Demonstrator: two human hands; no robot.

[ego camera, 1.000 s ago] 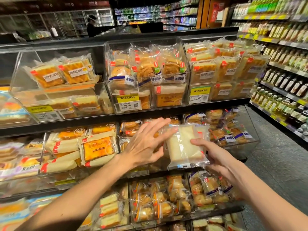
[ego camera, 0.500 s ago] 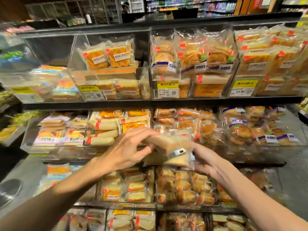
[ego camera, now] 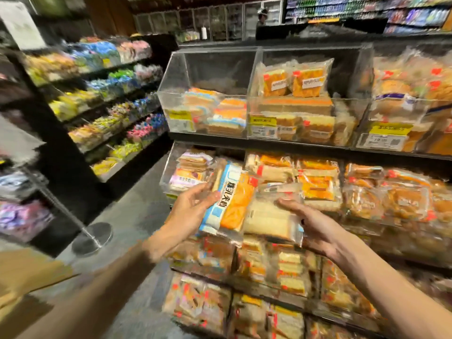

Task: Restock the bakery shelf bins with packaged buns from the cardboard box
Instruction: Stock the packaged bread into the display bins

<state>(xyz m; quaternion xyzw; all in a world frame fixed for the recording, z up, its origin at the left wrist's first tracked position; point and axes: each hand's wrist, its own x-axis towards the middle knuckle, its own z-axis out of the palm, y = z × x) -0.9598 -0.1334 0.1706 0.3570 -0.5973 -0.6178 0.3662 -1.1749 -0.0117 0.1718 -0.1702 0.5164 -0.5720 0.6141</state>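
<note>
The black shelf (ego camera: pixel 281 144) carries clear plastic bins (ego camera: pixel 210 67) side by side in several rows. Inside them lie packaged buns (ego camera: pixel 308 83), and yellow price labels (ego camera: pixel 389 129) are on the bin fronts.

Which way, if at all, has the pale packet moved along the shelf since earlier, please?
Yes, leftward: the pale packet in the right hand now sits below the bin with two upright orange packets; earlier it was below the next bin rightward.

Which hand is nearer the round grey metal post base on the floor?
Left. The left hand is up and right of the round metal post base; the right hand is farther right.
</note>
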